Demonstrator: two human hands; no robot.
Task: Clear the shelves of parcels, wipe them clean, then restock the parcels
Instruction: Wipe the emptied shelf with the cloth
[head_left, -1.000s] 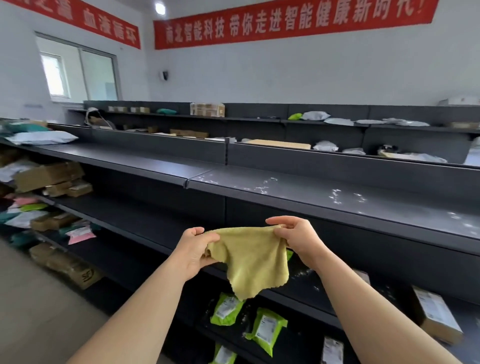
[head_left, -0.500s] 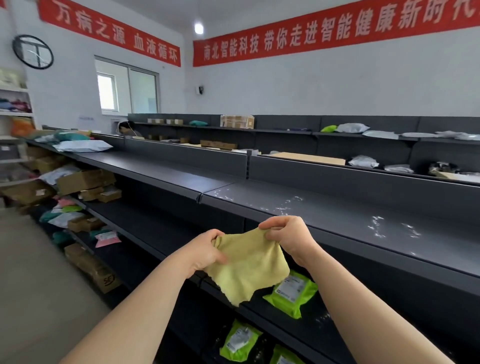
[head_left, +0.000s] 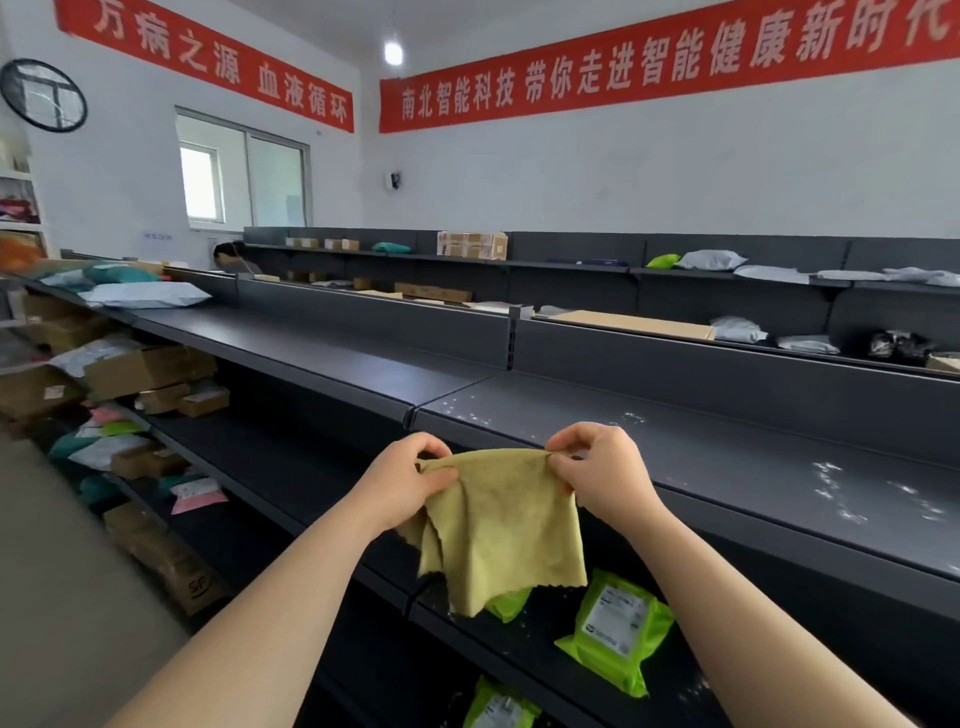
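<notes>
The yellow cloth hangs in the air in front of the top shelf, and both hands hold it up. The left hand pinches one top corner and the right hand pinches the other, with fingers and thumbs curled on the edge. The cloth looks soft and floppy. It droops and folds between the hands, so it is surely very light. It cannot break, and it does not look slippery. Holding the corners is good for opening it out, but for wiping it is likely better to fold it and press it flat under one palm. This part of the top shelf has no parcels and has little white specks on it, so it looks ready to wipe. A green parcel lies on the shelf below. It looks like a soft, light bag, so a grip around its middle should work.
</notes>
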